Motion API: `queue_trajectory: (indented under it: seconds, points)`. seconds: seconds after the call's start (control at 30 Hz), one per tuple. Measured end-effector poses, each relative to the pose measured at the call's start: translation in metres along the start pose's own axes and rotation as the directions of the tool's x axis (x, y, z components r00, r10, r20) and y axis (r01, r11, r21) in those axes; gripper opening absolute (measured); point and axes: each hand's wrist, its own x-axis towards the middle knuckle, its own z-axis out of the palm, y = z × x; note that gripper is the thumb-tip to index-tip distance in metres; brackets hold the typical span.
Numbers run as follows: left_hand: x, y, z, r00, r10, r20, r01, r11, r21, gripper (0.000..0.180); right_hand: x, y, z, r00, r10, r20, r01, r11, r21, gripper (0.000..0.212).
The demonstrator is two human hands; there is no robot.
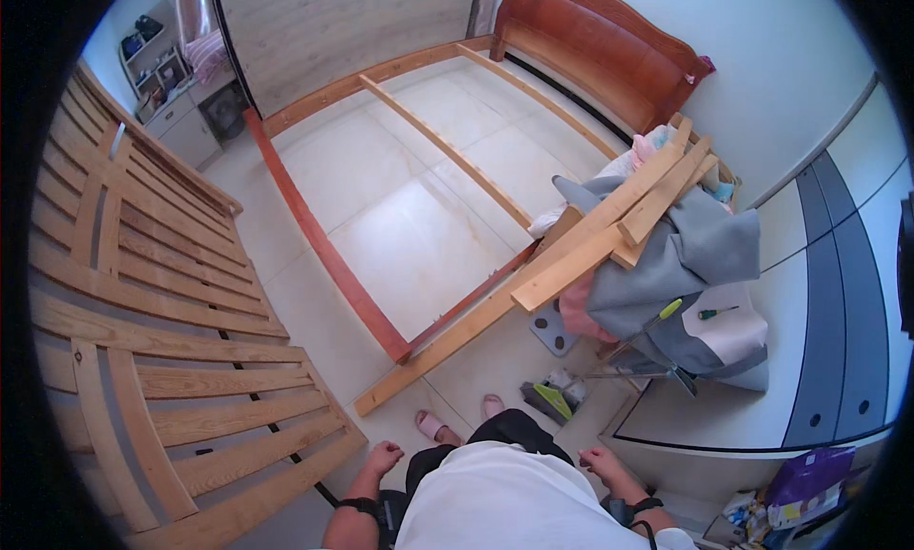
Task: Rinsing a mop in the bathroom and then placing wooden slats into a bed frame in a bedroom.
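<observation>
My left hand (pixel 385 458) hangs low beside my leg, its fingers loosely curled with nothing visible in them. It is nearest to the slatted wooden bed base (pixel 219 455) leaning or lying at left; which of the two I cannot tell. On my other side, my right hand (pixel 600 461) is also curled, touching nothing that I can see. Ahead of me on the floor stands a bed frame with a reddish side rail (pixel 328 240) and a cross slat (pixel 447 155). A long light beam (pixel 438 346) slants from near my feet toward a pile of wooden planks (pixel 609 221).
A red-brown headboard (pixel 590 45) rests against the far wall. Grey cloth (pixel 647 274) lies under the planks, with a screwdriver (pixel 718 313) on the heap. By my right foot are a green-and-grey dustpan-like item (pixel 550 400) and a bathroom scale (pixel 552 331). A purple bag (pixel 809 476) sits lower right.
</observation>
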Motion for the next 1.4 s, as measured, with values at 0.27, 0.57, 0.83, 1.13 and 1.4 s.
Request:
queue_trajectory:
  seconds: [0.27, 0.57, 0.83, 1.13, 1.4]
  points:
    - [-0.023, 0.028, -0.023, 0.963, 0.205, -0.175, -0.149, 0.945, 0.29, 0.029, 0.033, -0.07, 0.002, 0.976, -0.164, 0.14, 0.199, 0.934, -0.297, 0.03]
    - [-0.117, -0.013, 0.002, 0.457, -0.421, -0.783, 0.151, 0.905, -0.399, 0.03, 0.113, -0.261, 0.074, 0.593, -0.285, 0.753, 0.776, 0.451, -0.441, 0.026]
    - [-0.209, -0.015, 0.063, 0.123, -0.529, -0.84, 0.124, 0.848, -0.516, 0.028, 0.088, -0.399, 0.228, 0.39, -0.266, 0.882, 0.853, 0.464, -0.237, 0.024]
    - [-0.261, -0.028, 0.061, 0.25, -0.86, -0.445, -0.959, -0.155, -0.239, 0.047, 0.032, -0.341, 0.277, 0.291, 0.091, 0.953, 0.614, 0.746, -0.259, 0.03]
    - [-0.281, -0.036, 0.028, 0.172, -0.862, -0.477, -0.94, -0.289, 0.183, 0.062, -0.06, -0.318, 0.372, 0.05, 0.215, 0.975, 0.549, 0.81, -0.206, 0.041]
